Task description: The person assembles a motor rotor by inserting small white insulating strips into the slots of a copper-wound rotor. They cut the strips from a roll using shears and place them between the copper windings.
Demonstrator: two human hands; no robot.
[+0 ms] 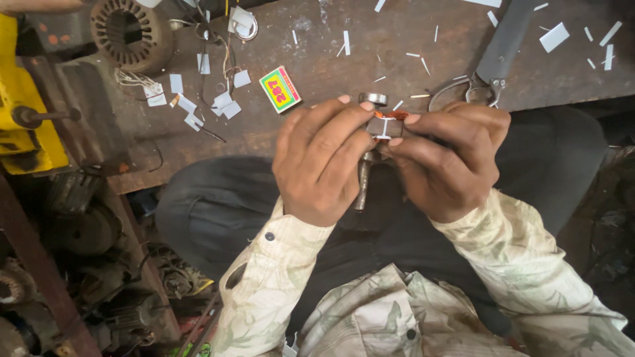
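Small grey metal motor armature with shaft and copper-coloured winding [376,135], held over the lap, just off the wooden workbench's [344,86] near edge. Pinched by left hand [321,162] and right hand [450,158], fingers closed. Beyond: colourful matchbox [280,88], large steel scissors [486,69].

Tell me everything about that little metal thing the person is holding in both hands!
The small motor rotor looks like dull grey metal. A round shiny end sits on top, a dark slotted middle shows copper-orange wire and a white paper strip, and a thin shaft points down toward the lap. It stands almost upright, just in front of the workbench edge. The left hand and right hand pinch its middle from both sides.
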